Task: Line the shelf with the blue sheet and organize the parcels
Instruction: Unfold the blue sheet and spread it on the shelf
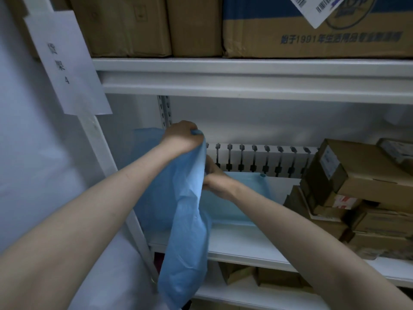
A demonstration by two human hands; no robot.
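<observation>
1. In the head view, the left hand was raised in front of the middle shelf. Its grip was clamped on a bunched edge of the blue sheet.
2. From that fist the sheet hung down in a long fold. It passed the shelf's front edge and ended below it, at the bottom of the picture.
3. The right hand was lower and just to the right, against the hanging fold. Its fingers were curled and its grip closed on the sheet, though the fingertips were partly hidden behind the fabric.
4. Another part of the sheet lay flat on the left half of the shelf, under and behind the right hand.
5. The parcels, brown cartons with labels, were stacked unevenly at the right end of the same shelf, apart from both hands.
6. Large cardboard boxes filled the shelf above, one of them printed in blue.
7. A paper sign was fixed to the white upright on the left.
8. More cartons showed on the level below.
</observation>
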